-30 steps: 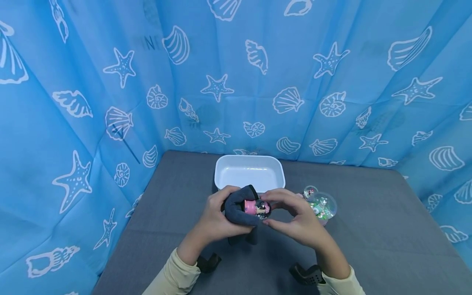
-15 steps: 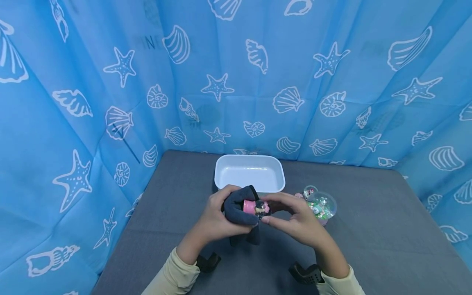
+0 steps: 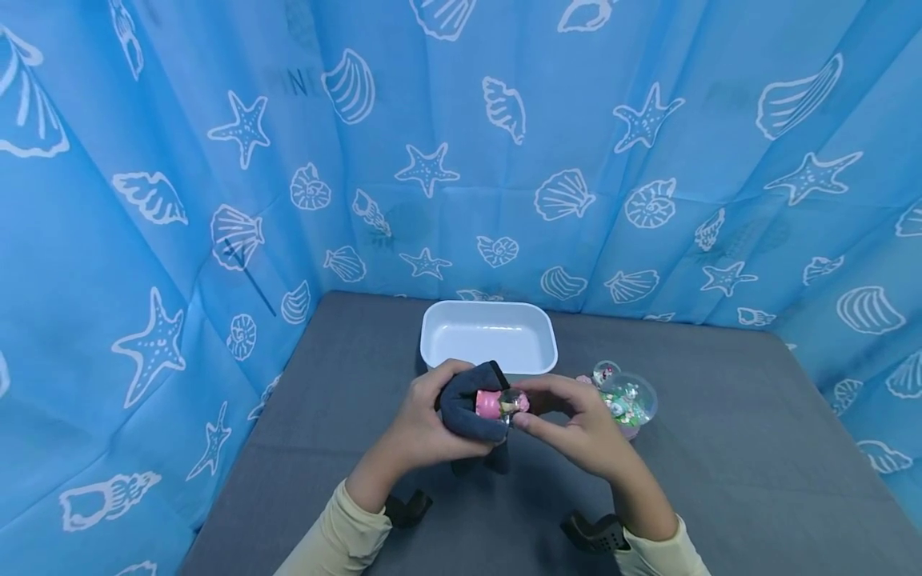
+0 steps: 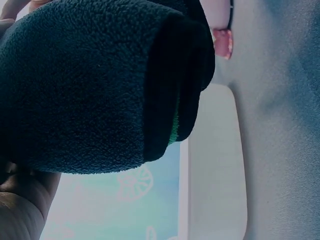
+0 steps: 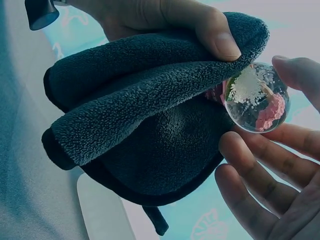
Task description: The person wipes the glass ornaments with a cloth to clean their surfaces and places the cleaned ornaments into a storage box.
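Note:
My left hand grips a folded dark blue-grey cloth, wrapped about the pink base of a small snow globe. The globe lies on its side, its clear dome facing my right hand. In the right wrist view, white flakes and a pink shape show inside the dome. My right thumb touches one side of the dome and fingers bear on the other. Folds of cloth hide most of the base. In the left wrist view, the cloth covers the globe entirely.
A white rectangular tray stands behind my hands on the grey-covered table. Right of my right hand are a larger snow globe with green and white contents and a small clear ball. A blue shell-patterned curtain borders the table.
Within my fingers the snow globe has turned about its length, so the pink shape inside shows differently. My right thumb has shifted slightly upward along the dome. The cloth stays in my left hand.

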`<move>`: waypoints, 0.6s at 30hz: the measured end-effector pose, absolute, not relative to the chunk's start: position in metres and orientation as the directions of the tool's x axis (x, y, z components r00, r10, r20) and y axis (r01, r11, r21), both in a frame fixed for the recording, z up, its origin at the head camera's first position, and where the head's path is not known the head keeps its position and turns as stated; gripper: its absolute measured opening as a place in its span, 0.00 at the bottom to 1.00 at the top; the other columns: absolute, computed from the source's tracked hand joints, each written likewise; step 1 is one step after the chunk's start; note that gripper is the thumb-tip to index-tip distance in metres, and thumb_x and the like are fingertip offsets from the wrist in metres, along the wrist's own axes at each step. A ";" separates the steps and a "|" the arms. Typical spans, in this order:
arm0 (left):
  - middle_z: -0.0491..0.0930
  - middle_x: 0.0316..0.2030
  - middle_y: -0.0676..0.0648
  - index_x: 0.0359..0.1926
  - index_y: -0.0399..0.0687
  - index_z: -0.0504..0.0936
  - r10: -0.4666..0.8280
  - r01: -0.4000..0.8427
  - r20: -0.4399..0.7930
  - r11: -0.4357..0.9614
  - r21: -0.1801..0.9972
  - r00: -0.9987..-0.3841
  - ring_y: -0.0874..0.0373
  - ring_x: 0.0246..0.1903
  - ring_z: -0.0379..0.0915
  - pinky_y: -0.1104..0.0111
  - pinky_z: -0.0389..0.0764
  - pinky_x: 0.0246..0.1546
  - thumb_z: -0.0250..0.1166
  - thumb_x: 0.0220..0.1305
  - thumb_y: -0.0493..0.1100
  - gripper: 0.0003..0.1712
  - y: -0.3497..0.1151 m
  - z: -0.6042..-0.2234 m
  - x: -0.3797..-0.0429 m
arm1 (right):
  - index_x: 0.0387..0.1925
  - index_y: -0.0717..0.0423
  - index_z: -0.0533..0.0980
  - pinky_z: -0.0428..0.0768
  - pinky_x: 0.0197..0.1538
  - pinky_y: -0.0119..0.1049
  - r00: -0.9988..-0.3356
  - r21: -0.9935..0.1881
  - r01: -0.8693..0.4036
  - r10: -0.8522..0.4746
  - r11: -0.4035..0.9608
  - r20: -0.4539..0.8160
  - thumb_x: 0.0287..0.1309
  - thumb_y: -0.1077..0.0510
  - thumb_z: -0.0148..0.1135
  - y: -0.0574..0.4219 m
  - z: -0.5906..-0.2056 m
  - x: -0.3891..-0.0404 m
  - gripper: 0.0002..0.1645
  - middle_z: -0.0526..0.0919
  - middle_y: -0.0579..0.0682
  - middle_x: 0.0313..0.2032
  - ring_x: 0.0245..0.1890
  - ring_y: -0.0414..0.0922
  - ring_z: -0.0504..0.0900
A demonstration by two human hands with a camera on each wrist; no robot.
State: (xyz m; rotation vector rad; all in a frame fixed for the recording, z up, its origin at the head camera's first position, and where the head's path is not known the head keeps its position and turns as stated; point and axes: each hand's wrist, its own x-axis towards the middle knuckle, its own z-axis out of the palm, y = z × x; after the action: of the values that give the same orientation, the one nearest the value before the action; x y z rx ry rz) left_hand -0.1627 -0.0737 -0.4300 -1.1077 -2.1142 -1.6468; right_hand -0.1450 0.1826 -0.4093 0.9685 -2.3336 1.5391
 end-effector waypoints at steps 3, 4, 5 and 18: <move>0.85 0.50 0.47 0.61 0.49 0.78 0.417 0.679 0.596 0.074 0.730 -0.686 0.56 0.47 0.83 0.60 0.88 0.50 0.87 0.43 0.37 0.42 -0.074 -0.430 -0.163 | 0.55 0.53 0.85 0.90 0.44 0.36 -0.769 -0.757 -0.607 -0.418 0.243 0.483 0.59 0.70 0.74 0.183 -0.408 -0.144 0.23 0.91 0.50 0.44 0.39 0.39 0.90; 0.85 0.50 0.47 0.61 0.49 0.78 0.418 0.678 0.594 0.074 0.732 -0.687 0.56 0.47 0.83 0.60 0.88 0.50 0.87 0.44 0.37 0.42 -0.074 -0.430 -0.162 | 0.55 0.53 0.85 0.90 0.44 0.36 -0.769 -0.758 -0.607 -0.419 0.239 0.483 0.59 0.70 0.74 0.183 -0.408 -0.144 0.23 0.91 0.50 0.44 0.39 0.39 0.90; 0.85 0.50 0.47 0.61 0.49 0.78 0.419 0.676 0.592 0.073 0.734 -0.688 0.56 0.47 0.83 0.60 0.88 0.50 0.87 0.44 0.37 0.41 -0.075 -0.430 -0.162 | 0.55 0.53 0.85 0.90 0.44 0.36 -0.769 -0.760 -0.606 -0.419 0.235 0.483 0.59 0.70 0.74 0.183 -0.408 -0.144 0.23 0.91 0.50 0.44 0.39 0.39 0.91; 0.85 0.49 0.44 0.61 0.46 0.78 0.402 0.698 0.622 0.061 0.714 -0.672 0.54 0.45 0.83 0.61 0.87 0.49 0.87 0.43 0.35 0.42 -0.083 -0.437 -0.154 | 0.56 0.55 0.85 0.91 0.45 0.40 -0.757 -0.770 -0.605 -0.445 0.203 0.478 0.59 0.70 0.75 0.180 -0.413 -0.140 0.23 0.91 0.52 0.47 0.42 0.41 0.91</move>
State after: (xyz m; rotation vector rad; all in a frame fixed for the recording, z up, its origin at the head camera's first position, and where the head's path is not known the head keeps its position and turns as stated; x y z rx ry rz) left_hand -0.1541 -0.0834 -0.4372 -1.1145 -2.0823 -1.6488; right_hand -0.1402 0.1803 -0.4128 1.0201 -2.3150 1.5952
